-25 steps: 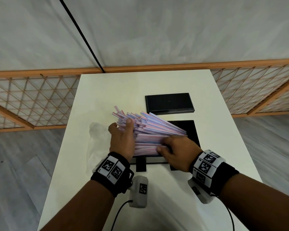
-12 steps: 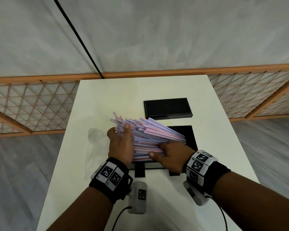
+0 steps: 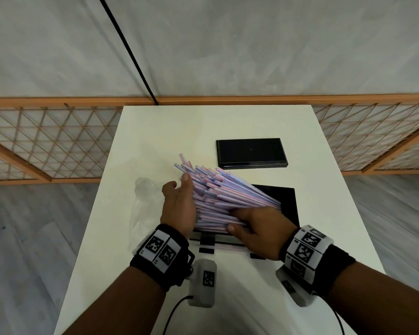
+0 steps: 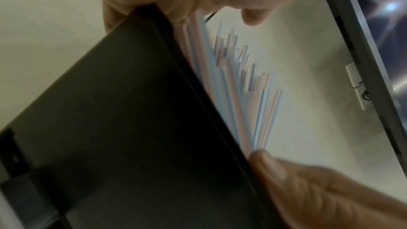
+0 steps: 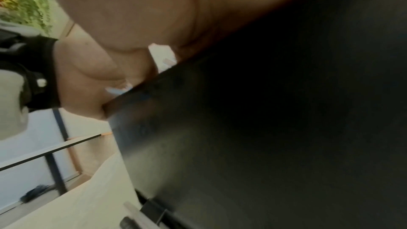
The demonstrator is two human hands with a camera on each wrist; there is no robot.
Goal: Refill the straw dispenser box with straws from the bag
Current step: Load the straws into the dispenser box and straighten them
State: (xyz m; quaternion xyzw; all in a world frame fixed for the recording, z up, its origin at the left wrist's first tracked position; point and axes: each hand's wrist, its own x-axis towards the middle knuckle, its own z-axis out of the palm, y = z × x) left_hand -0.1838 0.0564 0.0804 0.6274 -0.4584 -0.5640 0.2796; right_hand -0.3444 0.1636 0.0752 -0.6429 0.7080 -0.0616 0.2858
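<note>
- A thick bundle of pink, blue and white striped straws [image 3: 218, 199] is held over a black dispenser box [image 3: 284, 201] on a white table [image 3: 169, 131], seen from the head camera.
- The left end of the bundle is cupped by the left hand [image 3: 179, 206], the palm set flat against the straw tips and the fingers extended along them rather than wrapped round.
- The near right part of the bundle is gripped by the right hand [image 3: 257, 233], its fingers curled over the top of the straws and the thumb underneath.
- The bundle is tilted, its left tips fanned out and raised beyond the box's left edge, its right end dipping into the box.
- In the left wrist view, the blurred straws [image 4: 237, 83] are seen standing above the box's dark wall [image 4: 132, 128], with a fingertip touching their lower end.
- A few single straws are seen lying along the box's near edge.
- A crumpled clear plastic bag [image 3: 145, 206] is lying on the table just left of the left hand.
- A flat black lid [image 3: 250, 152] is set apart on the table behind the box.
</note>
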